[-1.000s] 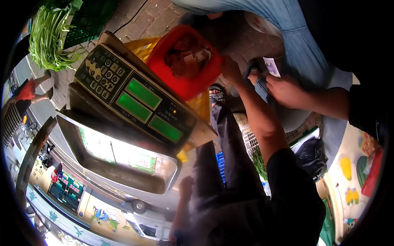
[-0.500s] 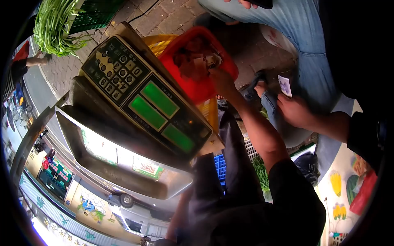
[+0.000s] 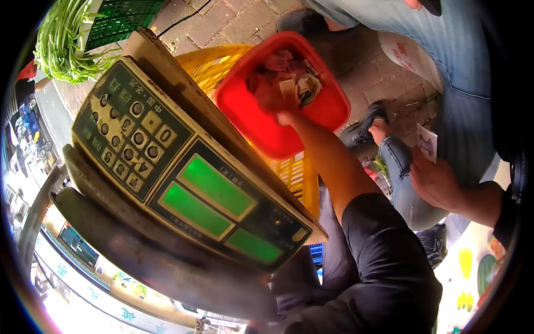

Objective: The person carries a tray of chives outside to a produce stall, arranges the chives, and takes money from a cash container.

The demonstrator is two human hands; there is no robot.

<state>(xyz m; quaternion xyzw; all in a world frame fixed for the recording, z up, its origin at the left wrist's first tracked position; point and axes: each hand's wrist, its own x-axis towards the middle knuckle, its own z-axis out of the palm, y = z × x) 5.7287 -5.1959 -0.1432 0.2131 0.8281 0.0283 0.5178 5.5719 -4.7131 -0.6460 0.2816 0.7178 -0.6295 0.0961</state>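
Note:
My right hand (image 3: pixel 273 101) reaches into a red plastic basin (image 3: pixel 236 114) among crumpled banknotes (image 3: pixel 303 86). Motion smears its fingers, so their grip cannot be made out. My left hand is out of view. Close to my right forearm stands a weighing scale (image 3: pixel 153 195) with number keys and three lit green displays (image 3: pixel 218 185). On the right, another person's hand (image 3: pixel 436 181) holds up a purplish banknote (image 3: pixel 427 143).
A yellow crate (image 3: pixel 214 64) is beneath and around the basin. Long green vegetables (image 3: pixel 67 47) hang by a green crate (image 3: pixel 119 22) at upper left. The other person's jeans-covered leg (image 3: pixel 461 72) and dark shoe (image 3: pixel 367 125) are nearby on the brick paving.
The view has shifted, so the scale and basin look larger and closer. My right hand has moved left within the basin. The other person's hand still holds the banknote.

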